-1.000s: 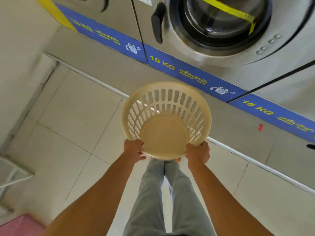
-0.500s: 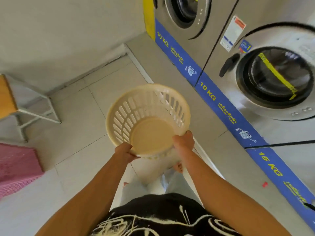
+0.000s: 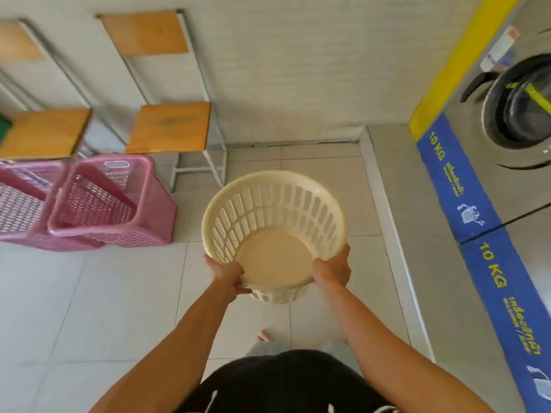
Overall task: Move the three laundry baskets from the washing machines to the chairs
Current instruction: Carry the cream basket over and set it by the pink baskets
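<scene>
I hold a round cream laundry basket (image 3: 272, 216) with slotted walls in the air over the tiled floor, empty and tilted toward me. My left hand (image 3: 228, 275) grips its near rim on the left and my right hand (image 3: 332, 268) grips the rim on the right. Two pink mesh baskets (image 3: 110, 201) (image 3: 21, 204) stand on the floor at the left, in front of two wooden-seated chairs (image 3: 170, 126) (image 3: 44, 132). The washing machines (image 3: 512, 114) line the right side.
A raised concrete step (image 3: 387, 186) runs along the foot of the machines, with a blue 10 KG band (image 3: 465, 198) on their base. A pale wall (image 3: 298, 70) stands behind the chairs. Something green (image 3: 4, 129) lies on the left chair's seat edge.
My view has swung left, away from the machines and toward the chairs and pink baskets. The cream basket stays gripped in both hands throughout.
</scene>
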The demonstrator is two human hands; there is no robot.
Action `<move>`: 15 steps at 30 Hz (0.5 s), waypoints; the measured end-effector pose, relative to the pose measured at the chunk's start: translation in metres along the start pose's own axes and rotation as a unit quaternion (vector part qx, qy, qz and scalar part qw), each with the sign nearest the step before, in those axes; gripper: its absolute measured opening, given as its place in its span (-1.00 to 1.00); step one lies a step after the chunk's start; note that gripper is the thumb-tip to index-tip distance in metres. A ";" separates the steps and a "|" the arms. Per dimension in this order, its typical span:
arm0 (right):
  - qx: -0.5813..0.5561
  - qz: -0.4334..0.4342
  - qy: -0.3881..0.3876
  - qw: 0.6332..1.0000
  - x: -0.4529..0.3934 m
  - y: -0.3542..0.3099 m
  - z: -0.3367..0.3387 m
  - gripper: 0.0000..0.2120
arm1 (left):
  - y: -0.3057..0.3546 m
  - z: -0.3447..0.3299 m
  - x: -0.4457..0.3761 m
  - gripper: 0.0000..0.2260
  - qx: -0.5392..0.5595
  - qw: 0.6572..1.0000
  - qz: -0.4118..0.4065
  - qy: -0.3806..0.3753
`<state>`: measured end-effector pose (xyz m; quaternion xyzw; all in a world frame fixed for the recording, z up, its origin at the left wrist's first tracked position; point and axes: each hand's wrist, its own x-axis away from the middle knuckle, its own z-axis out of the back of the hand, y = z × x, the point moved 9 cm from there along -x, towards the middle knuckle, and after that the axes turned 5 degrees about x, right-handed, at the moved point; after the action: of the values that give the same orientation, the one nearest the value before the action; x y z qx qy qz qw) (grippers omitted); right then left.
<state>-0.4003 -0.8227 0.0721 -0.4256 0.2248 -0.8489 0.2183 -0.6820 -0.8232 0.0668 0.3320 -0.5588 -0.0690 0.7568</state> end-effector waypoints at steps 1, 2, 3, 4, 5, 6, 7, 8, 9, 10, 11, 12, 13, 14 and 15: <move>0.009 0.009 -0.008 1.000 0.007 -0.010 -0.017 -0.24 | 0.004 0.020 -0.002 -0.19 0.008 1.000 0.002 0.008; 0.019 0.021 -0.014 1.000 0.013 -0.020 -0.033 -0.26 | 0.008 0.038 -0.005 -0.23 0.019 1.000 0.004 0.015; 0.029 0.030 -0.021 0.999 0.020 -0.029 -0.047 -0.29 | 0.011 0.054 -0.009 -0.26 0.034 0.999 0.004 0.022; 0.039 0.041 -0.028 0.998 0.025 -0.037 -0.061 -0.32 | 0.012 0.068 -0.013 -0.27 0.052 0.998 0.003 0.029; 0.049 0.048 -0.039 0.997 0.030 -0.044 -0.076 -0.31 | 0.013 0.082 -0.017 -0.27 0.071 0.997 0.001 0.041; 0.059 0.054 -0.050 0.996 0.035 -0.050 -0.089 -0.29 | 0.015 0.096 -0.020 -0.25 0.093 0.994 -0.001 0.052; 0.071 0.059 -0.059 0.994 0.039 -0.056 -0.102 -0.28 | 0.015 0.108 -0.025 -0.23 0.117 0.991 -0.003 0.063; 0.081 0.067 -0.065 0.992 0.042 -0.062 -0.114 -0.28 | 0.015 0.119 -0.030 -0.22 0.139 0.988 -0.003 0.072; 0.092 0.073 -0.071 0.991 0.046 -0.068 -0.125 -0.27 | 0.015 0.128 -0.034 -0.21 0.155 0.985 -0.002 0.080; 0.102 0.079 -0.077 0.989 0.049 -0.074 -0.137 -0.25 | 0.015 0.138 -0.038 -0.21 0.169 0.982 -0.002 0.090; 0.111 0.086 -0.084 0.986 0.050 -0.080 -0.149 -0.23 | 0.017 0.147 -0.042 -0.23 0.179 0.979 -0.002 0.097; 0.118 0.091 -0.092 0.985 0.051 -0.086 -0.161 -0.21 | 0.019 0.154 -0.048 -0.24 0.187 0.977 -0.003 0.102; 0.125 0.094 -0.098 0.983 0.051 -0.093 -0.175 -0.20 | 0.022 0.161 -0.054 -0.25 0.191 0.976 -0.004 0.106; 0.129 0.096 -0.104 0.981 0.049 -0.099 -0.188 -0.20 | 0.026 0.168 -0.061 -0.24 0.193 0.975 -0.002 0.112; 0.131 0.096 -0.107 0.981 0.048 -0.106 -0.201 -0.21 | 0.031 0.174 -0.069 -0.22 0.191 0.974 -0.001 0.119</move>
<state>-0.6103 -0.7250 0.0539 -0.4582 0.1265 -0.7956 0.3757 -0.8704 -0.8402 0.0564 0.4771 -0.4668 0.0781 0.7405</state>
